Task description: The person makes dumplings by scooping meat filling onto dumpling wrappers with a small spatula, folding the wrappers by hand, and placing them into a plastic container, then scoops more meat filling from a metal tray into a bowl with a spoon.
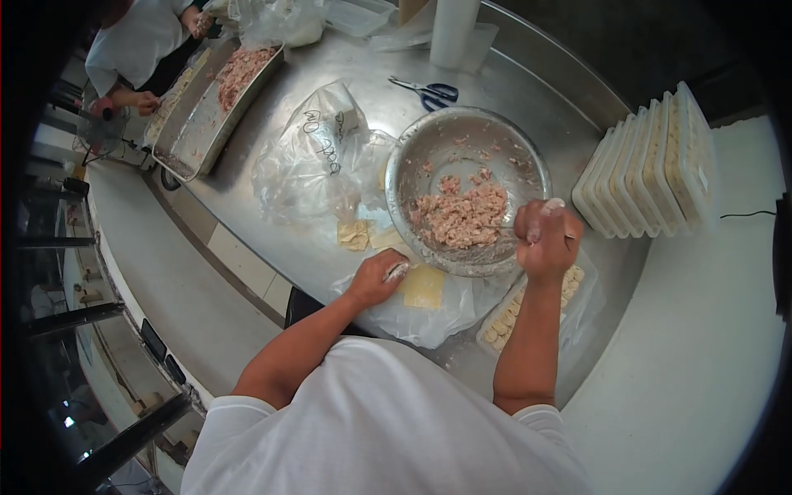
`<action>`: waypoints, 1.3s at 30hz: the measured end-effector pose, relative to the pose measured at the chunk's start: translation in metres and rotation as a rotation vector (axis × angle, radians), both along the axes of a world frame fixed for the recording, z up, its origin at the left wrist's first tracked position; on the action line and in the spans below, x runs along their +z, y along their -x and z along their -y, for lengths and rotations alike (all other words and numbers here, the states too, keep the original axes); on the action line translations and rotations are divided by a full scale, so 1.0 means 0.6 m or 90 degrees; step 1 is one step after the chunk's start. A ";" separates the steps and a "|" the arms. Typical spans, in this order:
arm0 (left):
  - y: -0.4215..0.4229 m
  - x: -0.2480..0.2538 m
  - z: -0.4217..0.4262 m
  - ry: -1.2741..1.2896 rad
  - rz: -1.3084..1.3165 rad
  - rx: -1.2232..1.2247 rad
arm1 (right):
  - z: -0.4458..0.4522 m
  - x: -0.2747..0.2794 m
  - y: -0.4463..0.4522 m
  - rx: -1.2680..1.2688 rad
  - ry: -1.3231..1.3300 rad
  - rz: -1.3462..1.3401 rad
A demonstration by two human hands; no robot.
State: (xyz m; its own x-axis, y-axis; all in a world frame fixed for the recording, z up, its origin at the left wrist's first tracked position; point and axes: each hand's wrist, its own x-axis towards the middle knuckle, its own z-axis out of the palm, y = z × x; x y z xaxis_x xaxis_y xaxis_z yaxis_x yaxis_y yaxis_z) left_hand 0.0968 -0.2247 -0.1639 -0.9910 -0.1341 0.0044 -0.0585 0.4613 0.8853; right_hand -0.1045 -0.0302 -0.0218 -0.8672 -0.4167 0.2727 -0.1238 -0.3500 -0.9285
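My right hand is closed on a thin utensil whose end reaches into pink minced filling in a round steel bowl. On the plastic sheet below the bowl, my left hand is curled beside yellow square wrappers; something whitish shows at its fingers, too small to make out. Up and left of that hand lies a crumpled wrapper piece. Under my right forearm, a tray of folded dumplings is partly hidden.
Blue-handled scissors lie above the bowl. Stacked lidded containers stand at the right. A marked plastic bag lies left of the bowl. A metal tray of filling sits at upper left, near another person's hands.
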 end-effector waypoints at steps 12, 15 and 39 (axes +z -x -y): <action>-0.001 0.000 0.004 0.004 0.002 -0.004 | 0.018 -0.060 0.017 -0.020 -0.113 0.042; 0.000 0.007 0.001 -0.001 0.017 0.001 | 0.005 0.024 -0.012 0.076 0.118 0.018; 0.002 0.011 0.001 0.017 0.012 -0.006 | 0.016 -0.028 0.050 -0.044 0.101 -0.074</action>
State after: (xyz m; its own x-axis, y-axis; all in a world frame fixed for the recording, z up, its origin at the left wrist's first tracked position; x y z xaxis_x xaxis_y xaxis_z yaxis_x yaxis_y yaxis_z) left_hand 0.0959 -0.2253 -0.1574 -0.9920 -0.1254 -0.0109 -0.0710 0.4859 0.8711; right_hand -0.1343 -0.0396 -0.0386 -0.8509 -0.3006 0.4308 -0.2566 -0.4777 -0.8402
